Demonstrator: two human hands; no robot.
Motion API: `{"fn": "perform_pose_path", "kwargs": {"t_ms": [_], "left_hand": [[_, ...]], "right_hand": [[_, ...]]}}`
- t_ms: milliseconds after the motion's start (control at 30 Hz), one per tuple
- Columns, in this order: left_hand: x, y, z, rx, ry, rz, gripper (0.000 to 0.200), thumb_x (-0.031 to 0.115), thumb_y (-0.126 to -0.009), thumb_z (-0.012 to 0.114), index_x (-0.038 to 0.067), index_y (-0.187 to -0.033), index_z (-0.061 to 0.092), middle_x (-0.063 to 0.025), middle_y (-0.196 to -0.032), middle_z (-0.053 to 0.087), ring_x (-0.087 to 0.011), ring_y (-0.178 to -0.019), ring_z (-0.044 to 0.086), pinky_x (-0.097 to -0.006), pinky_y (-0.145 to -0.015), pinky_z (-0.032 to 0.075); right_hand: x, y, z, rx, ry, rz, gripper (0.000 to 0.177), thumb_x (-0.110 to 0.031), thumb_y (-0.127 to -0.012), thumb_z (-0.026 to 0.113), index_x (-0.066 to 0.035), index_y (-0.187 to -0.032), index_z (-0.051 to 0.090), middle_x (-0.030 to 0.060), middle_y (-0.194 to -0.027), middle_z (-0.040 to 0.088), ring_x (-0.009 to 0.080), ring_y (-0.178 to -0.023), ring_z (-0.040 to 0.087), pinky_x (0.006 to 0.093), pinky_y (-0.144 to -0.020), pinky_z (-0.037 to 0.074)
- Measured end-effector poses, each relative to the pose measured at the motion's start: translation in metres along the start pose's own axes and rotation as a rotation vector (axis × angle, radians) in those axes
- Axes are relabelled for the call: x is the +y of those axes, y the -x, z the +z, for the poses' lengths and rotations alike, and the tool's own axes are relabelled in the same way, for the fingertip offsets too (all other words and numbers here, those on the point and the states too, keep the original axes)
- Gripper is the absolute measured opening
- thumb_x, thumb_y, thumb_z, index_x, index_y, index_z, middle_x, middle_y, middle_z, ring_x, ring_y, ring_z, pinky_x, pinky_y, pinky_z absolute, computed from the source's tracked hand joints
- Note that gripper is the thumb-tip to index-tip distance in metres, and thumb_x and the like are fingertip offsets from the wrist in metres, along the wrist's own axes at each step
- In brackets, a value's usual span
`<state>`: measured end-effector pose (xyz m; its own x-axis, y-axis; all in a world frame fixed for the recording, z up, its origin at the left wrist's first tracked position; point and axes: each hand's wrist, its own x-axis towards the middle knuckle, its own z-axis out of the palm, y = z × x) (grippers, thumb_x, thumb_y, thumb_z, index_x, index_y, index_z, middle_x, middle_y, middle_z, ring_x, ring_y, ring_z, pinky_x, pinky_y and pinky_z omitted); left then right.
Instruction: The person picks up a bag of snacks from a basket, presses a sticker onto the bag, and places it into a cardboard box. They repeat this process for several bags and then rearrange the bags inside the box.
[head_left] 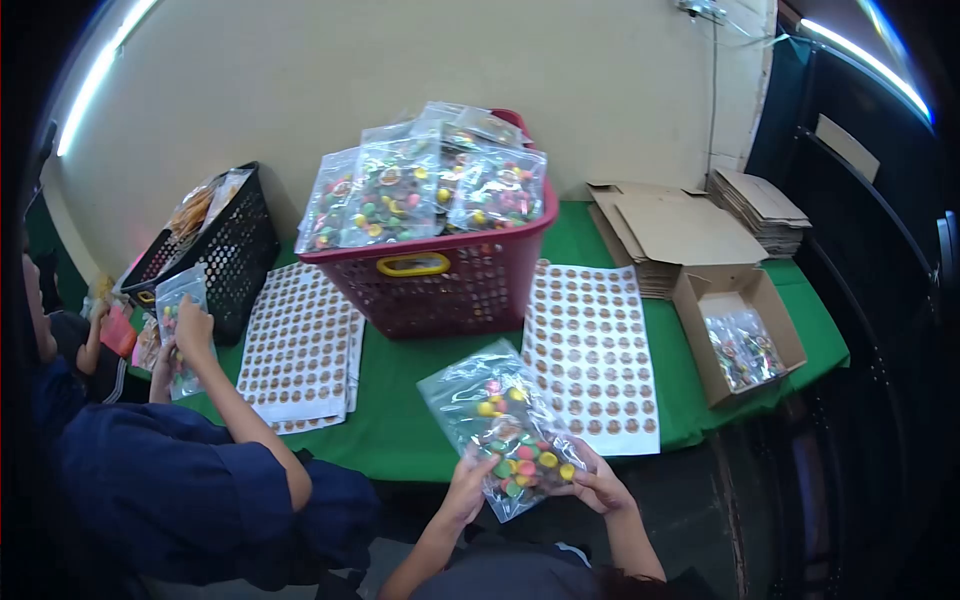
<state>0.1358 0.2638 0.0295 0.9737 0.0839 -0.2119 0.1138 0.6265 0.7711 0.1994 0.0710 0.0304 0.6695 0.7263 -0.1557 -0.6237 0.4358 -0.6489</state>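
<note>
Between my two hands is a clear zip bag of round pink, yellow and green candies, held in front of the table's near edge. My left hand grips its lower left side, thumb on the front. On the lower right side, my right hand pinches the bag with its fingers closed. Just beyond lies a sheet of round brown stickers. A maroon basket behind it is heaped with similar filled bags.
At left a co-worker handles another candy bag beside a black basket. More sticker sheets lie left of the maroon basket. An open carton holds bags, with flattened cardboard behind, on green cloth.
</note>
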Motion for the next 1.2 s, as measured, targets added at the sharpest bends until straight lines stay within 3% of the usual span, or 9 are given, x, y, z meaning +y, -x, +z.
{"fn": "perform_pose_path", "kwargs": {"t_ms": [167,233,400,500,567,800,967,1100,1200], "left_hand": [[-0.070,0.014,0.071,0.080,0.159,0.109,0.050,0.009,-0.083,0.040,0.009,-0.127,0.018,-0.0110,-0.124,0.033,-0.0214,-0.115,0.033,-0.0354,-0.095,0.028],[-0.092,0.013,0.094,-0.030,-0.108,0.092,0.051,0.011,-0.082,0.042,0.008,-0.128,0.018,-0.0107,-0.126,0.030,-0.0216,-0.118,0.029,-0.0333,-0.097,0.023],[-0.127,0.018,0.148,-0.120,-0.224,0.014,0.047,0.016,-0.084,0.042,0.004,-0.126,0.024,-0.0127,-0.129,0.027,-0.0227,-0.118,0.028,-0.0331,-0.097,0.020],[-0.158,0.013,0.172,-0.158,-0.148,-0.102,0.049,0.022,-0.084,0.041,0.005,-0.126,0.023,-0.0124,-0.128,0.028,-0.0241,-0.118,0.029,-0.0370,-0.096,0.023],[-0.178,0.009,0.190,-0.204,-0.171,-0.137,0.048,0.023,-0.084,0.041,0.004,-0.125,0.024,-0.0127,-0.127,0.030,-0.0233,-0.114,0.035,-0.0351,-0.092,0.029],[-0.220,-0.014,0.270,-0.504,-0.209,-0.267,0.048,0.023,-0.084,0.042,0.002,-0.123,0.025,-0.0141,-0.122,0.036,-0.0218,-0.110,0.040,-0.0331,-0.088,0.035],[-0.238,-0.043,0.328,-0.405,-0.044,-0.355,0.040,0.013,-0.080,0.052,0.004,-0.115,0.035,-0.0059,-0.109,0.045,-0.0140,-0.096,0.048,-0.0285,-0.080,0.043],[-0.244,-0.082,0.345,-0.372,-0.118,-0.360,0.043,0.007,-0.074,0.060,0.006,-0.112,0.039,-0.0035,-0.102,0.049,-0.0118,-0.086,0.050,-0.0267,-0.075,0.044],[-0.244,-0.114,0.359,-0.450,-0.225,-0.343,0.041,0.005,-0.071,0.062,0.002,-0.108,0.043,-0.0048,-0.099,0.053,-0.0123,-0.089,0.051,-0.0259,-0.075,0.043]], "right_hand": [[-0.013,0.041,-0.029,0.143,0.087,0.019,0.048,-0.009,-0.081,0.050,-0.005,-0.122,0.025,0.0110,-0.109,0.046,0.0197,-0.096,0.050,0.0350,-0.073,0.049],[-0.039,0.072,-0.054,0.138,0.113,0.047,0.045,-0.009,-0.081,0.050,-0.004,-0.121,0.028,0.0108,-0.107,0.047,0.0193,-0.095,0.052,0.0338,-0.072,0.049],[-0.122,0.176,-0.126,0.436,-0.129,-0.730,0.038,-0.006,-0.082,0.045,-0.006,-0.118,0.034,0.0101,-0.108,0.048,0.0228,-0.089,0.055,0.0339,-0.068,0.049],[-0.135,0.230,-0.164,0.389,0.033,-0.575,0.039,-0.009,-0.083,0.045,-0.013,-0.119,0.032,0.0088,-0.106,0.050,0.0219,-0.089,0.056,0.0295,-0.066,0.050],[-0.141,0.246,-0.161,0.537,-0.103,-0.833,0.040,-0.008,-0.083,0.045,-0.013,-0.120,0.032,0.0084,-0.105,0.051,0.0228,-0.089,0.056,0.0290,-0.066,0.050],[-0.125,0.292,-0.169,0.515,-0.158,-0.744,0.041,-0.005,-0.082,0.045,-0.012,-0.119,0.030,0.0121,-0.106,0.050,0.0287,-0.086,0.057,0.0347,-0.065,0.052],[-0.103,0.282,-0.174,0.508,-0.221,-0.709,0.049,-0.002,-0.082,0.044,-0.016,-0.125,0.024,0.0066,-0.111,0.044,0.0214,-0.095,0.052,0.0388,-0.072,0.050],[-0.110,0.281,-0.214,0.474,-0.134,-0.766,0.048,-0.031,-0.085,0.043,-0.012,-0.125,0.025,0.0064,-0.112,0.042,0.0192,-0.102,0.044,0.0406,-0.083,0.040],[-0.159,0.297,-0.241,0.919,0.230,-0.753,0.052,-0.038,-0.080,0.048,-0.005,-0.118,0.033,0.0111,-0.110,0.043,0.0208,-0.097,0.046,0.0354,-0.083,0.038]]}}
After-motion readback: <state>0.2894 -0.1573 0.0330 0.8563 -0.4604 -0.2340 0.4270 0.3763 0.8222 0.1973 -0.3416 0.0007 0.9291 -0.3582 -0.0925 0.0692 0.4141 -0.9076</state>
